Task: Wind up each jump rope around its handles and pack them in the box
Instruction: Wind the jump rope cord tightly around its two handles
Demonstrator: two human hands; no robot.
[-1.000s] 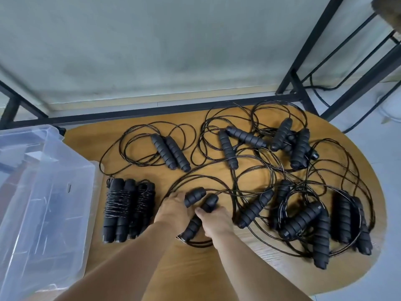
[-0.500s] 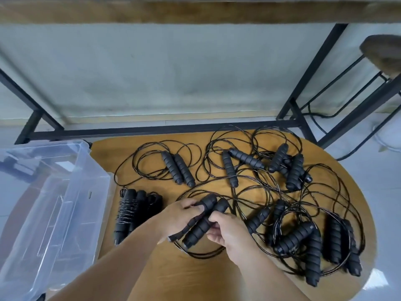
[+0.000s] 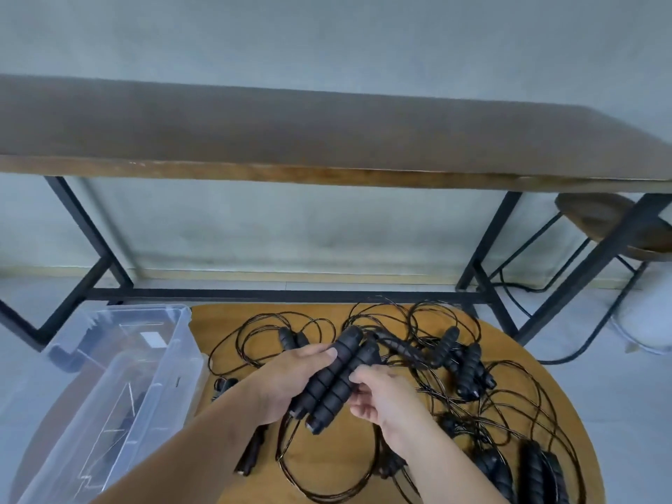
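Head view, left hand (image 3: 287, 383): curled around the pair of handles (image 3: 336, 376), thumb lying across the upper one; fingers closed on them.
Head view, right hand (image 3: 385, 398): fingers (image 3: 358, 376) bent against the lower handle's side, pinching it.
Pair of handles: black, ribbed, held side by side and tilted, raised above the desk (image 3: 545, 387); their cord (image 3: 327, 478) hung in a loop to the desk.
Other jump ropes (image 3: 469, 365): lay loose and tangled on the round wooden desk.
Box (image 3: 120, 376): clear plastic, at the desk's left edge.
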